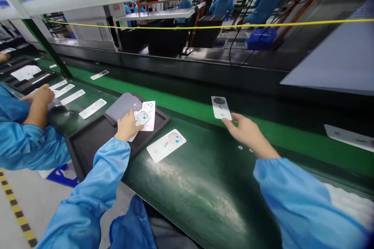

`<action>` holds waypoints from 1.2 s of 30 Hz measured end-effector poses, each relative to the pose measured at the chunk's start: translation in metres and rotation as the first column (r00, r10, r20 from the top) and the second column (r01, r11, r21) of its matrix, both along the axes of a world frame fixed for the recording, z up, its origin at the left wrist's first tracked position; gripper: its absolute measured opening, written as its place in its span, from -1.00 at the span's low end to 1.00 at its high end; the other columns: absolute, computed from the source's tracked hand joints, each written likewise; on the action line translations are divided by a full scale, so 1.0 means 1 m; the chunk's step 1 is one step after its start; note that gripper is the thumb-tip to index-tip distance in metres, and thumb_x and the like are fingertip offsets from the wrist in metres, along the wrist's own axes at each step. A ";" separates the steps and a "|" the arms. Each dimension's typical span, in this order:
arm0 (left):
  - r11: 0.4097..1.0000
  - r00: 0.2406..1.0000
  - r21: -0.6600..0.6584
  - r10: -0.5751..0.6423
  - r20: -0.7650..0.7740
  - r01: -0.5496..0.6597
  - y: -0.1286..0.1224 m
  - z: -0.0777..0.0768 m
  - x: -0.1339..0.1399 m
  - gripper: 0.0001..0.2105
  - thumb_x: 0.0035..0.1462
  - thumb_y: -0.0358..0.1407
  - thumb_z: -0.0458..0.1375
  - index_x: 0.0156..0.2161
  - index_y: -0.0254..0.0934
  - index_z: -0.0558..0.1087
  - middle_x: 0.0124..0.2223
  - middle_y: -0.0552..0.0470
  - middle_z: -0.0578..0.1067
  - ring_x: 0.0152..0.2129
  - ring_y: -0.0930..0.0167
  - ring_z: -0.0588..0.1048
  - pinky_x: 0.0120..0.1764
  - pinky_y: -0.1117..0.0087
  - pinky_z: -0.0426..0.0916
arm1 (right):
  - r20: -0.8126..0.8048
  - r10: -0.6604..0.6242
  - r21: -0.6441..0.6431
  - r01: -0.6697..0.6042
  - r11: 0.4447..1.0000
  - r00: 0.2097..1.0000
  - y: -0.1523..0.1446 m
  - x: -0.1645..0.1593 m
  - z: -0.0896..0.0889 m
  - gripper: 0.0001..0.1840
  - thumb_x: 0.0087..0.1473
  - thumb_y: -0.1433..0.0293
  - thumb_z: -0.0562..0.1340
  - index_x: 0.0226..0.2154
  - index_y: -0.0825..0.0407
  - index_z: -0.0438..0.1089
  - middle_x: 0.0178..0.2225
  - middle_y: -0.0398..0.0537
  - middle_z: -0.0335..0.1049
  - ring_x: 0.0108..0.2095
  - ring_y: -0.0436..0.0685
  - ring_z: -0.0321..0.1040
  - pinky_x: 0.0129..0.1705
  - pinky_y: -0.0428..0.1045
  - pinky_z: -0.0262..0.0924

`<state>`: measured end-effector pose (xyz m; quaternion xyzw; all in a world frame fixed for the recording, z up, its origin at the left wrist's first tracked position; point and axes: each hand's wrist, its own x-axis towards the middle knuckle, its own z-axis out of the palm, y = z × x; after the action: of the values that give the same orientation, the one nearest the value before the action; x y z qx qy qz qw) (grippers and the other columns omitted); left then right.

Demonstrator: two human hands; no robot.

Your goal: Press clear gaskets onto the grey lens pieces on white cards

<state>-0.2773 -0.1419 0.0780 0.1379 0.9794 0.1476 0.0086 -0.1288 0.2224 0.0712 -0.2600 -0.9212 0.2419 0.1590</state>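
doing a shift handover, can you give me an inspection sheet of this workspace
Surface: dark green bench, glossy; brighter green strip along its far side.
Job's things: raised white card; loose white card on the bench; overlapping white cards over a black tray; grey item at the tray's far side.
Clutter: two small pale bits near the right hand.
Hands: left hand on the overlapping cards, grip unclear; right hand pinching the raised card's near edge.
Cables: yellow cord strung across; black cables hanging behind.
Surroundings: co-worker's hand at left; blue crate beyond.
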 end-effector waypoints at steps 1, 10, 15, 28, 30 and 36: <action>1.000 1.000 0.009 -0.015 -0.018 0.015 -0.002 0.000 -0.003 -0.18 0.04 -0.22 0.38 0.32 -0.49 0.15 0.15 -0.46 0.44 0.12 -0.10 0.42 0.11 0.01 0.31 | -0.024 0.040 -0.002 -0.040 0.999 0.999 -0.012 0.007 -0.007 -0.47 0.23 0.09 0.22 0.02 0.17 0.52 -0.07 0.35 0.57 -0.08 0.45 0.54 -0.10 0.23 0.40; 0.900 0.958 0.352 -0.191 -0.215 0.259 0.034 0.029 0.048 -0.43 -0.04 -0.28 0.42 0.09 -0.36 0.41 -0.01 -0.22 0.52 0.01 0.06 0.48 0.08 0.11 0.37 | -0.441 0.293 -0.486 -0.500 0.717 0.849 -0.119 0.049 -0.009 -0.67 0.21 0.16 0.27 -0.10 0.01 0.58 -0.16 0.07 0.64 -0.19 0.25 0.59 -0.25 0.07 0.48; 0.579 0.777 0.755 -0.611 0.153 0.306 0.092 0.014 0.133 -0.54 0.08 -0.06 0.39 -0.02 -0.30 0.46 -0.08 -0.09 0.60 -0.17 0.24 0.58 -0.14 0.29 0.47 | -0.512 0.191 -0.672 -0.529 0.518 0.837 -0.114 0.087 -0.005 -0.62 0.14 0.08 0.36 -0.26 0.08 0.56 -0.50 -0.10 0.51 -0.54 0.03 0.42 -0.51 -0.08 0.35; 0.468 0.486 0.875 -0.741 0.463 -0.120 0.166 -0.058 0.164 -0.49 0.02 -0.37 0.29 0.13 -0.34 0.50 -0.14 -0.08 0.64 -0.30 0.36 0.58 -0.24 0.42 0.44 | -0.567 0.042 -0.093 -0.115 0.989 0.823 -0.087 0.151 -0.063 -0.85 0.28 0.32 0.28 -0.18 -0.02 0.58 -0.37 -0.06 0.49 -0.44 0.04 0.43 -0.41 -0.05 0.38; 0.482 0.527 0.873 -0.724 0.445 -0.075 0.166 -0.059 0.165 -0.55 0.04 -0.35 0.28 0.08 -0.36 0.53 -0.13 -0.08 0.63 -0.30 0.37 0.55 -0.25 0.43 0.42 | -0.565 0.139 0.009 -0.162 0.987 0.813 -0.088 0.151 -0.066 -0.81 0.33 0.40 0.23 -0.11 -0.04 0.57 -0.34 -0.05 0.44 -0.39 0.04 0.43 -0.34 -0.05 0.39; 0.491 0.553 0.871 -0.716 0.427 -0.038 0.165 -0.060 0.167 -0.58 0.07 -0.32 0.28 0.06 -0.38 0.53 -0.22 -0.04 0.59 -0.38 0.42 0.47 -0.34 0.46 0.34 | -0.406 0.243 0.173 -0.187 0.967 0.881 -0.091 0.154 -0.072 -0.66 0.36 0.53 0.12 0.03 -0.02 0.52 -0.20 0.02 0.45 -0.32 0.05 0.44 -0.35 -0.05 0.37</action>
<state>-0.1107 0.0232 0.0179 0.2662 0.6394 0.6100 0.3850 0.0247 0.1313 -0.0011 -0.0866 -0.9013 0.2487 0.3440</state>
